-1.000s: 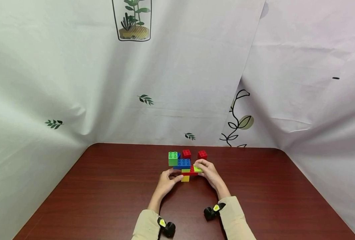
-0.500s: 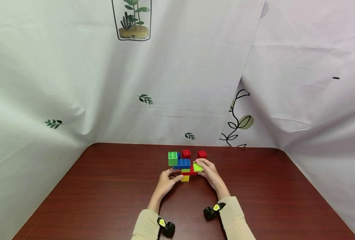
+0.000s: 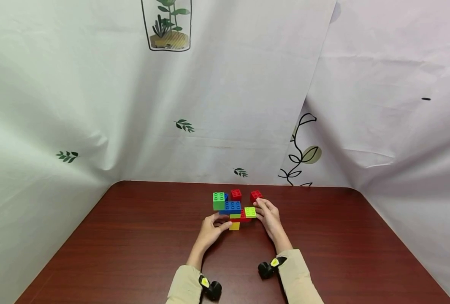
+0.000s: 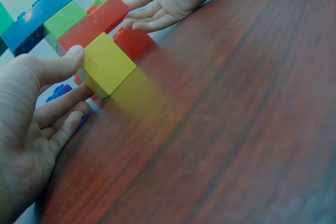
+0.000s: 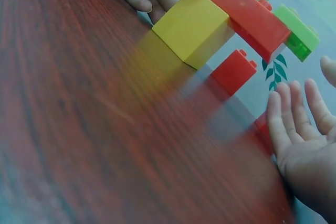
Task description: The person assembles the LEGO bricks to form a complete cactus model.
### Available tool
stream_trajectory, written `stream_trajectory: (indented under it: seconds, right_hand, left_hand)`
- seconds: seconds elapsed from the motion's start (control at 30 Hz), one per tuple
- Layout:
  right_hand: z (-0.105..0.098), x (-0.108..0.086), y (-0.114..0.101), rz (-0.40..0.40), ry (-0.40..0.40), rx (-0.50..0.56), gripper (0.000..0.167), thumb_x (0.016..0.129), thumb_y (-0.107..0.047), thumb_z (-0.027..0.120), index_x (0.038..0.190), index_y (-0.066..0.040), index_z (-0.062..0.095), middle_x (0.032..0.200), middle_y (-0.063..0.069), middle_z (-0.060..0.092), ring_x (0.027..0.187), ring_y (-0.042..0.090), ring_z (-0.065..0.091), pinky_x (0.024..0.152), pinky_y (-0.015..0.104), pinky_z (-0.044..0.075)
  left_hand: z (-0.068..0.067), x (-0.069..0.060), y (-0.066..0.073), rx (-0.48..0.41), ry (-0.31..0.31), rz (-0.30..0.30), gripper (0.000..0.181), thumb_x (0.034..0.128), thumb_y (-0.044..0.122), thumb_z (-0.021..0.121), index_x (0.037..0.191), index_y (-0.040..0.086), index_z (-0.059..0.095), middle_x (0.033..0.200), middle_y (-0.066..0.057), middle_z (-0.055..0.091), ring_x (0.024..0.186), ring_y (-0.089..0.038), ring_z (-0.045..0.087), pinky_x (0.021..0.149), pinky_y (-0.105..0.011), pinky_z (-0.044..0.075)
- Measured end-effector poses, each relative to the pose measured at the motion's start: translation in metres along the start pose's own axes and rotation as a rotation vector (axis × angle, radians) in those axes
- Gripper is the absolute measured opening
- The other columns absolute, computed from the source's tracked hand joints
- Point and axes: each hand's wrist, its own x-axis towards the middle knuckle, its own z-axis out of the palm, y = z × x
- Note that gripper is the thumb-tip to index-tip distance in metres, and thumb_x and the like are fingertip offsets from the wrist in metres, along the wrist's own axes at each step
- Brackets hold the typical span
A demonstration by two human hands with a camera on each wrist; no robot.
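A build of toy building bricks stands on the table, with a yellow brick (image 3: 234, 226) at its base and a long red brick (image 4: 97, 22) on top of it. Higher up are a blue brick (image 3: 232, 207) and, at the left end, a green brick (image 3: 218, 201). A lime brick (image 3: 250, 212) sits on the red brick's right end. My left hand (image 3: 210, 231) pinches the build low down, thumb on the yellow brick's edge. Just right of the lime brick is my right hand (image 3: 269, 217), fingers extended and apart from it in the right wrist view.
Behind the build stand two red bricks, one in the middle (image 3: 236, 194) and one at the right (image 3: 256, 195), near my right fingertips. A further blue brick (image 3: 226, 196) is partly hidden behind the green one. A white printed cloth (image 3: 225, 147) hangs along the table's back edge.
My right hand has let go of the lime brick and drawn slightly to the right. The lime brick stays on the red one. My left hand keeps its hold.
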Motion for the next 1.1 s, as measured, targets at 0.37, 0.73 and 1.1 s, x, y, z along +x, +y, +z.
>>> stream_trajectory:
  seconds: [0.37,0.73,1.1]
  right_hand:
    - [-0.003,0.004,0.009,-0.28,0.268,-0.287,0.033,0.09,-0.013,0.069,0.115,0.008,0.059,0.1,0.014,0.066,0.083,0.006,0.057,0.068,0.015,0.048]
    - [-0.004,0.01,0.011,-0.288,0.251,-0.435,0.055,0.09,-0.016,0.07,0.137,-0.002,0.047,0.14,0.024,0.048,0.13,0.039,0.043,0.107,0.054,0.041]
    - [0.003,0.022,0.012,-0.188,0.267,-0.793,0.068,0.086,-0.041,0.071,0.144,-0.016,0.045,0.147,0.017,0.043,0.137,0.036,0.038,0.107,0.064,0.034]
  left_hand:
    - [0.0,0.0,-0.007,0.014,-0.013,0.003,0.031,0.0886,0.017,0.071,0.112,-0.003,0.069,0.109,-0.021,0.071,0.085,-0.02,0.067,0.074,-0.02,0.052]
    - [-0.002,0.004,-0.007,0.019,-0.028,-0.005,0.031,0.0891,0.02,0.071,0.113,-0.001,0.069,0.109,-0.02,0.071,0.084,-0.018,0.066,0.074,-0.02,0.052]
    - [0.0,0.004,-0.006,0.028,-0.028,-0.008,0.032,0.0893,0.02,0.07,0.114,0.0,0.069,0.11,-0.019,0.071,0.085,-0.019,0.066,0.076,-0.021,0.052]
